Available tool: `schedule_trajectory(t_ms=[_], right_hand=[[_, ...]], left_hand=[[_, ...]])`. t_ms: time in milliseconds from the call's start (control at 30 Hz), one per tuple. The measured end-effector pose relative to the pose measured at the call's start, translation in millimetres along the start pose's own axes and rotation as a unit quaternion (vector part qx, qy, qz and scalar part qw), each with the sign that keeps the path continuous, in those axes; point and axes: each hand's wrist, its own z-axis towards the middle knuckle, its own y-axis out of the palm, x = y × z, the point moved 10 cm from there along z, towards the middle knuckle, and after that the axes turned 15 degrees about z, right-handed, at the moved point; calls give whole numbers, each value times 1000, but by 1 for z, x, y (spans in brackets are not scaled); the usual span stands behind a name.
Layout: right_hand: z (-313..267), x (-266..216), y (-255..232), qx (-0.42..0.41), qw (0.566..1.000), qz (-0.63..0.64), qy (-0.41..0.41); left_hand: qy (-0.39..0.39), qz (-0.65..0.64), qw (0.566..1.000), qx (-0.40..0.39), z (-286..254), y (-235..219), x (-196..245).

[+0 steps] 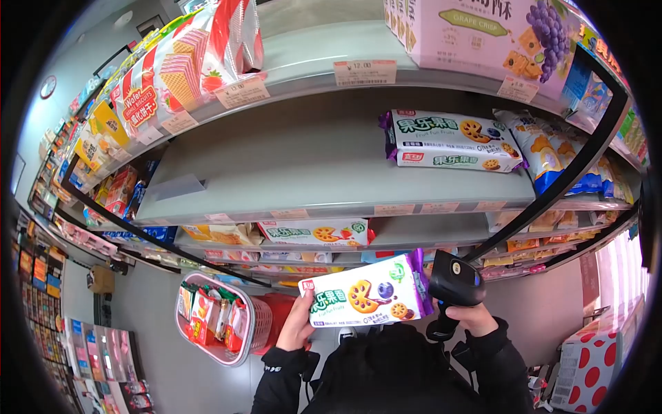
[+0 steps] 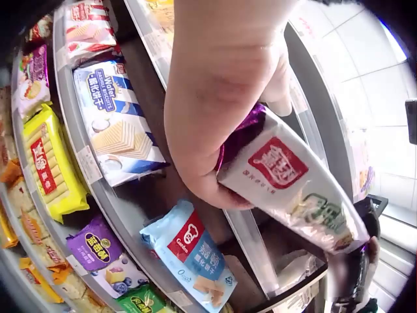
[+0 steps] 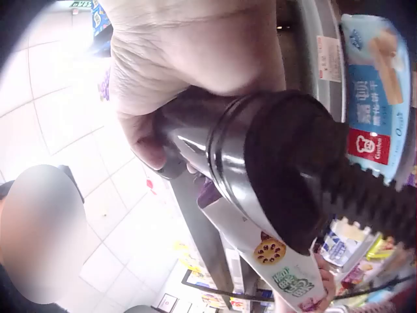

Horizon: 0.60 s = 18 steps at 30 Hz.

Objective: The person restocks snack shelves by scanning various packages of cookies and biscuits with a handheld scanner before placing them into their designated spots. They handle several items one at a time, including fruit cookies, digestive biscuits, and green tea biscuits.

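My left hand (image 1: 296, 321) grips the left end of a white and purple pack of blueberry biscuits (image 1: 365, 293), its printed front tilted up in the head view. In the left wrist view, fingers and thumb wrap the pack's purple end. My right hand (image 1: 473, 319) holds a black barcode scanner (image 1: 456, 279) by its handle. The scanner's head is right at the pack's purple right end in the head view. From the right wrist, the scanner handle (image 3: 195, 124) and its coiled cord (image 3: 365, 189) hide part of the pack (image 3: 260, 251).
A matching biscuit pack (image 1: 452, 141) lies on the shelf (image 1: 289, 152) ahead, beside blue snack bags (image 1: 558, 155). Below left stands a pink basket (image 1: 241, 355) holding several packages. Wafer packs (image 1: 172, 76) and a grape crisp box (image 1: 483, 34) sit on the upper shelf.
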Motion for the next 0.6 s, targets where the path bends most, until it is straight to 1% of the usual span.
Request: schedule_trajectory(t_ms=[33,67,100,167,200,233,267,300,333,367,400,433,467,500,533,567,600], right_hand=[[1,-5,3,-9,1000,-25,-4],[1,-3,6,-54,997,-59,12],[7,-18,55,-140,990,0,20],[5,-21,83,-193,979,38,47],[7,-6,78,-210,971,2,112],[8,1,60,-215,969,10,117],[6,13,46,-269,954,-69,114],[2,27,37,-320,930,-147,109],[3,20,52,-273,937,-134,171],[6,20,61,-278,936,-128,176],[6,20,73,-317,923,-157,149],[6,19,86,-354,909,-186,121],[6,19,100,-384,898,-185,110],[10,22,103,-384,899,-181,110],[8,34,104,-399,885,-191,143],[6,44,104,-413,870,-202,176],[7,46,108,-419,874,-179,168]], left_hand=[[0,6,1000,15,6,-2,-6],[-14,-12,1000,15,12,-6,-17],[-15,-10,1000,22,12,-2,-17],[19,-143,989,-42,11,20,-9],[3,-212,976,-41,15,17,-17],[35,-170,983,-61,11,18,-9],[52,-145,986,-66,2,42,17],[69,-121,988,-71,-1,60,38],[104,-144,973,-149,1,68,45],[98,-100,987,-75,-1,59,52],[97,-98,988,-67,0,53,55],[127,-105,982,-92,0,52,64],[156,-111,974,-120,1,51,72],[183,-116,965,-150,1,50,79],[209,-121,953,-182,1,49,85],[204,-119,954,-183,5,41,86],[216,-126,949,-190,7,33,91]])
